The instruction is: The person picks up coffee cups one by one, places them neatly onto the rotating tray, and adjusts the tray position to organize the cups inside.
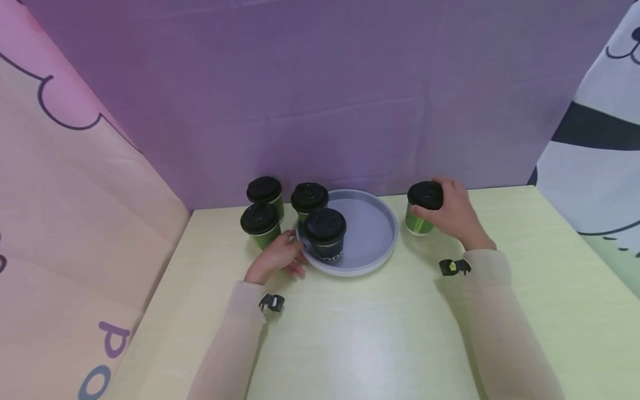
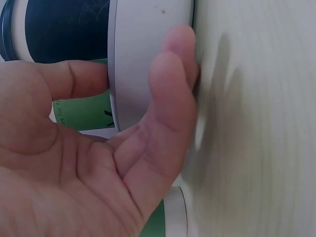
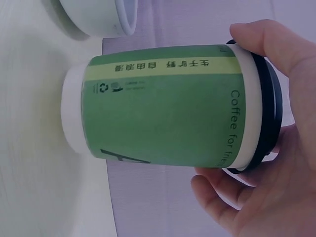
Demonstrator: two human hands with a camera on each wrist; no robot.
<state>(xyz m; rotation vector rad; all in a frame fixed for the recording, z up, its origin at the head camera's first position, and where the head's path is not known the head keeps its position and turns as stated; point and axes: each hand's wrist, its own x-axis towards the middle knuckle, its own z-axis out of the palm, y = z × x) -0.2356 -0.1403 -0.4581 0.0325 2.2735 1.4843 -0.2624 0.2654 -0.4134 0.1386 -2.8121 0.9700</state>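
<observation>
My left hand (image 1: 281, 255) holds the left rim of a round grey tray (image 1: 372, 233), thumb over the edge and fingers along the outer wall (image 2: 133, 64). Just inside that rim stands a dark paper coffee cup (image 1: 327, 250) with a black lid. Behind it, a green coffee cup (image 1: 310, 200) is partly hidden. To the right of the tray, my right hand (image 1: 457, 216) grips another green coffee cup (image 3: 163, 108) around its black lid (image 1: 426, 194), thumb on one side and fingers on the other. This cup is upright, its base close over the table.
Two more lidded green cups, a rear one (image 1: 265, 191) and a front one (image 1: 261, 222), stand left of the tray, near my left hand. A purple cloth backdrop (image 1: 320, 100) rises behind the pale wooden table (image 1: 360, 333). A printed cloth (image 1: 90, 222) borders the left side.
</observation>
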